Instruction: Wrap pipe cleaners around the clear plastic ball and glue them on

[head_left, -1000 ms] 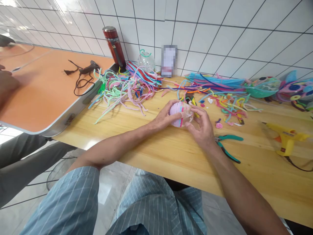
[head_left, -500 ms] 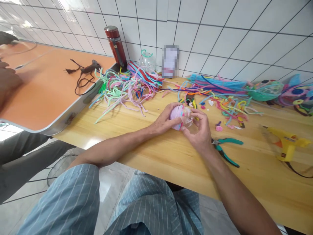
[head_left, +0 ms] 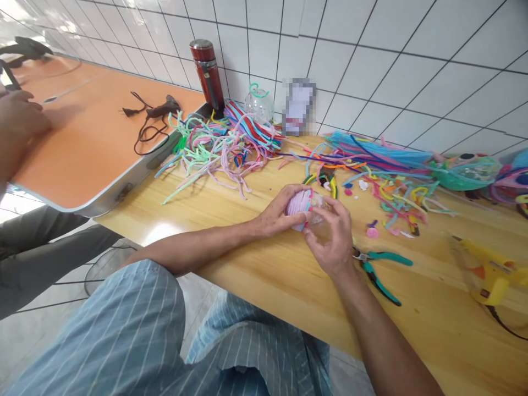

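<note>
A clear plastic ball (head_left: 297, 208), partly wrapped in lilac pipe cleaners with a pink band round its middle, is held just above the wooden table. My left hand (head_left: 277, 213) grips its wrapped side, thumb lying across the front. On the bare, see-through side my right hand (head_left: 335, 236) has its fingertips and thumb closed on the ball. Teal-handled pliers (head_left: 381, 269) lie right of my right wrist. Beyond the ball are yellow-and-black pliers (head_left: 333, 190), partly hidden.
Loose pipe cleaners (head_left: 223, 151) and blue bundles (head_left: 379, 151) line the tiled wall. A red thermos (head_left: 208, 77), a phone (head_left: 298, 107) and another clear ball (head_left: 259, 104) stand there. A yellow glue gun (head_left: 490, 269) lies right. Another person's hand (head_left: 20, 121) is over the orange table (head_left: 91, 126).
The view has shifted slightly, so the table's things sit a little differently. Both hands stay on the ball; my right fingers have shifted a little on its clear side.
</note>
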`<action>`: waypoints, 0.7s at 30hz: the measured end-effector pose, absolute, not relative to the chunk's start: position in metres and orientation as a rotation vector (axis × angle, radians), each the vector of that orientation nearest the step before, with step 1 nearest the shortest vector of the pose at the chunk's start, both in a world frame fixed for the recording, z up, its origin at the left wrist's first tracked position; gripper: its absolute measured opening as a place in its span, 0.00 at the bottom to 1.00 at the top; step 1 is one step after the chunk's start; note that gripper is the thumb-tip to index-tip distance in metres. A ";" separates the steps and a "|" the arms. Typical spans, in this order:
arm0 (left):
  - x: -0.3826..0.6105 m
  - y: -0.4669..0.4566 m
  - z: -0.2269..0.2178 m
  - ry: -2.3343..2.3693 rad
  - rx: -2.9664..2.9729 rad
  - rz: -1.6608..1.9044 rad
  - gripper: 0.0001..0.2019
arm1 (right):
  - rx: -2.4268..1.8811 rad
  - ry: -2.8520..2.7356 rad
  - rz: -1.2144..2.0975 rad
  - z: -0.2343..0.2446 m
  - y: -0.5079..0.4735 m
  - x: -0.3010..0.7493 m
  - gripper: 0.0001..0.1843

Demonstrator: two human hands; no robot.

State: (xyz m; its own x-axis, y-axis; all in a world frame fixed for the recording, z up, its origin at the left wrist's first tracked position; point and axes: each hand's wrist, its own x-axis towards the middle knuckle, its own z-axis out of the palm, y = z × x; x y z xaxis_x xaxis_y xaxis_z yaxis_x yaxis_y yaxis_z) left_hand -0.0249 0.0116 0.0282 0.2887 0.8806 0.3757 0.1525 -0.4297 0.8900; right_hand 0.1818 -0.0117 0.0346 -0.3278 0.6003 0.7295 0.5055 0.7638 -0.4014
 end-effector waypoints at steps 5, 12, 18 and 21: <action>-0.026 0.011 0.030 0.948 1.813 1.187 0.33 | -0.856 -2.010 0.127 0.034 -0.012 0.183 0.35; -0.025 0.013 0.028 0.888 1.903 1.194 0.31 | -0.872 -2.078 0.058 0.033 -0.015 0.189 0.39; -0.024 0.016 0.025 0.822 1.970 1.213 0.28 | -0.885 -2.111 0.046 0.033 -0.018 0.191 0.41; -0.022 0.016 0.024 0.795 1.971 1.247 0.28 | -0.899 -2.115 0.043 0.034 -0.020 0.191 0.41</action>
State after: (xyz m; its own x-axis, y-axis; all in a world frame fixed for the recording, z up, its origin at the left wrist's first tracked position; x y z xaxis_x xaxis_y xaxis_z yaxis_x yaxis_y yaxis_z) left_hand -0.0220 0.0163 0.0240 0.3591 0.7766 0.5177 0.1422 -0.5938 0.7920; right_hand 0.1914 -0.0199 0.0335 -0.4102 0.6134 0.6749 0.5852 0.7446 -0.3211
